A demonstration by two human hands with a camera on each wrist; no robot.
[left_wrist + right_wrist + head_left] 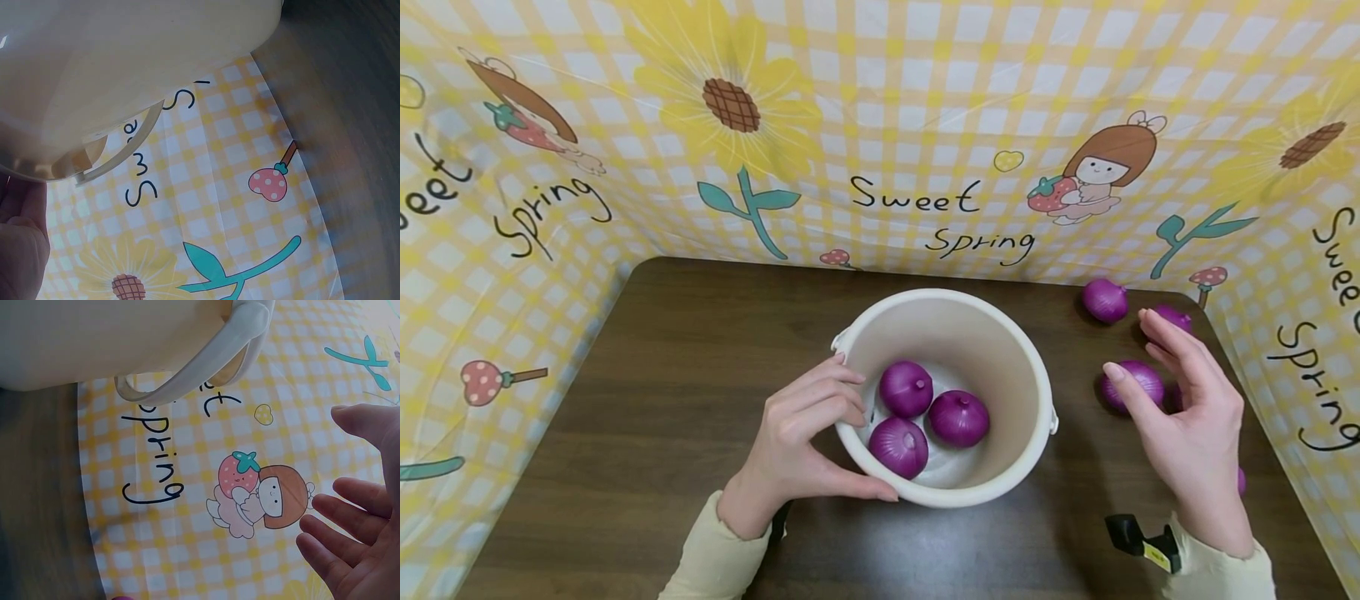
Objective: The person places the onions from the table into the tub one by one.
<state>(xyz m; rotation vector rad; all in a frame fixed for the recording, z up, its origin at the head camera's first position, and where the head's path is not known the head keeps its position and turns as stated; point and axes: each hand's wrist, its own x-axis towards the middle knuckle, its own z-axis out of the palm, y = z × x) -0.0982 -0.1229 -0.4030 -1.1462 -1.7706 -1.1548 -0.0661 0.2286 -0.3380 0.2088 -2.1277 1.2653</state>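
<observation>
A cream bucket (951, 492) stands on the brown table with three purple onions (958, 418) on its floor. My left hand (808, 437) holds the bucket's near-left rim, its fingers at the left edge and its thumb along the front. In the left wrist view, part of that hand (24, 244) shows below the rim. My right hand (1195, 425) hovers at the right over more onions, fingers spread and holding nothing. One onion (1135, 387) shows between its thumb and fingers, apart from the palm; others are partly hidden by the hand.
Another onion (1105, 300) lies at the table's back right. Yellow checked cloth (910, 125) with printed flowers and lettering rises behind and at both sides of the table (700, 350). The bucket's white handle (187, 369) hangs down its outer side.
</observation>
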